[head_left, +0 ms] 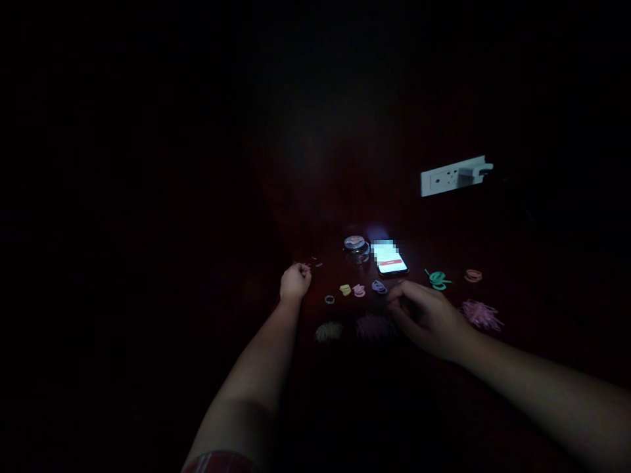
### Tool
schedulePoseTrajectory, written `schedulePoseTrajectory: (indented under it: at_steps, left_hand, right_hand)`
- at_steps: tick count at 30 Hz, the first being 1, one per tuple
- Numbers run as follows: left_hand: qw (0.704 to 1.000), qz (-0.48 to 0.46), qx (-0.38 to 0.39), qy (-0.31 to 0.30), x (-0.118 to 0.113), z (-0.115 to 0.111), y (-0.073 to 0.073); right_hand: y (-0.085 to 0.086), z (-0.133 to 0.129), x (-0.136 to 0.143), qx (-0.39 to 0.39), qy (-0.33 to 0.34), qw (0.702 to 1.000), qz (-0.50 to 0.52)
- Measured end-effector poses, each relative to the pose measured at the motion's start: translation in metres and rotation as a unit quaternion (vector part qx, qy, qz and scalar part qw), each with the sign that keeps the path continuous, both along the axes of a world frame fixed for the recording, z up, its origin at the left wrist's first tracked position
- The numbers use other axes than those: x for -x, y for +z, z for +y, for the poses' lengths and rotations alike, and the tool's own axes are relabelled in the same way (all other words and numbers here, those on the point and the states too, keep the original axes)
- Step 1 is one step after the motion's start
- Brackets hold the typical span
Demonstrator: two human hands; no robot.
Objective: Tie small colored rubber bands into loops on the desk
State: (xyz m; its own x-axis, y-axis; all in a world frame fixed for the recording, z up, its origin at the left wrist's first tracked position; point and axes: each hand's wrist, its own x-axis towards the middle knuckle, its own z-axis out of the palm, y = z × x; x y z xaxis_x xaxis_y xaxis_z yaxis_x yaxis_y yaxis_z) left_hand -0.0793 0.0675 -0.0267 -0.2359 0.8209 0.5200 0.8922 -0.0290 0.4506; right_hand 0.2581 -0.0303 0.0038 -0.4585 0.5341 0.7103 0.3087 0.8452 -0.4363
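Observation:
On a dark surface, my left hand [296, 282] is closed beside a few tiny pieces [315, 264]; whatever its fingers hold is too small to make out. My right hand [428, 318] has its thumb and fingertips together, near a small bluish-purple bundle of loops [379, 287]; nothing can be made out between them. Between the hands lie a small ring [330, 299], a yellow bundle [345, 290] and a pink bundle [359, 290]. Nearer to me are a yellowish pile [328, 331] and a dim purple pile [373, 326] of thin strands.
A round clear container [355, 249] stands behind the bundles, beside a lit phone [390, 257]. Green loops [438, 280], an orange bundle [473, 276] and a pink pile [482, 315] lie at right. A socket panel [451, 177] holds a white plug [474, 173].

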Motion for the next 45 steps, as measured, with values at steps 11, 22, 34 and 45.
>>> schedulePoseTrajectory:
  at_steps: [11,22,34,45]
  left_hand:
    - [0.979,-0.135,-0.098,-0.121,-0.033,-0.029,0.010]
    - [0.926,-0.028,-0.158,-0.343,-0.130,-0.138,0.057]
    - [0.932,0.069,-0.167,-0.315,-0.136,-0.140,0.067]
    - [0.930,0.091,-0.141,-0.326,-0.136,-0.137,0.063]
  right_hand:
    - [0.004,0.001,0.002,-0.012,0.003,1.000,-0.006]
    - [0.009,-0.005,0.002,-0.008,0.012,1.000,-0.021]
    - [0.008,-0.005,0.000,0.003,0.024,1.000,-0.003]
    - [0.011,-0.007,0.000,-0.004,0.028,1.000,-0.008]
